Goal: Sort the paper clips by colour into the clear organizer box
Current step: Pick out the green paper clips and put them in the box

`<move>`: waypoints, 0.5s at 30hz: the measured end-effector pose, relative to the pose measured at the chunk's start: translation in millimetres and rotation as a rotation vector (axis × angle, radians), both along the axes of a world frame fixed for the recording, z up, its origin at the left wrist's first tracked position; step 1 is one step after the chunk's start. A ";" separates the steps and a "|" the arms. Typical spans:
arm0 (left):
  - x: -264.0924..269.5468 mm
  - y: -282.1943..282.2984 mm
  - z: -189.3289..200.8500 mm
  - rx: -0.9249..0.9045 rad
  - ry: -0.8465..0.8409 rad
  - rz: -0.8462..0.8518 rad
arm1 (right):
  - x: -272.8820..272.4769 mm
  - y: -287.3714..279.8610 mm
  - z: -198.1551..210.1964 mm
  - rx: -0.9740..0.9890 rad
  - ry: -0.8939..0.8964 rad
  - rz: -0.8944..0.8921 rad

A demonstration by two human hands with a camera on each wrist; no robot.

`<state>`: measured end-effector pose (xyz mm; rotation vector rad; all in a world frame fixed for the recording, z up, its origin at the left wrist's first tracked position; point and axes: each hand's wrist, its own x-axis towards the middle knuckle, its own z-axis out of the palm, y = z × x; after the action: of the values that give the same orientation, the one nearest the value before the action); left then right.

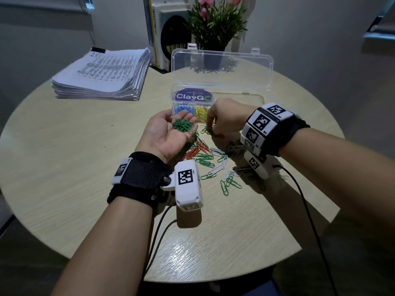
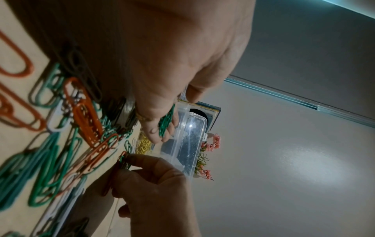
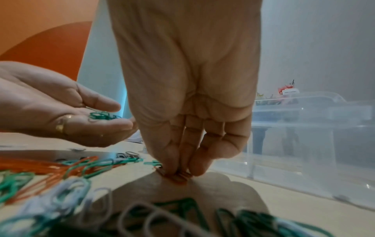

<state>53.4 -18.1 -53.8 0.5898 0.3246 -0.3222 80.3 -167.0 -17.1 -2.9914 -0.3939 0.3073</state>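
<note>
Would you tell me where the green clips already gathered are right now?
In the head view, the gathered green clips lie in the upturned left hand, just before the clear organizer box.

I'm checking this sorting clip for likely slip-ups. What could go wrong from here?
1. The green clips lie loose on the open left hand; tilting it may spill them back into the mixed pile.
2. The right hand pinches clips where orange and green overlap, so a wrong colour may come along.
</note>
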 end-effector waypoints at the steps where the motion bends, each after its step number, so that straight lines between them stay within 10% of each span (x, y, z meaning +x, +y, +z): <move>1: 0.0 -0.2 0.0 0.002 0.002 0.000 | 0.7 0.1 -2.1 -0.017 0.000 0.004; 15: -1.4 -1.8 -0.5 0.013 0.006 -0.022 | -1.6 -8.7 -6.3 -0.089 -0.062 0.039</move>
<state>52.0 -20.0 -54.4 0.6057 0.3264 -0.3430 78.8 -175.7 -23.4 -3.0897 -0.4570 0.2428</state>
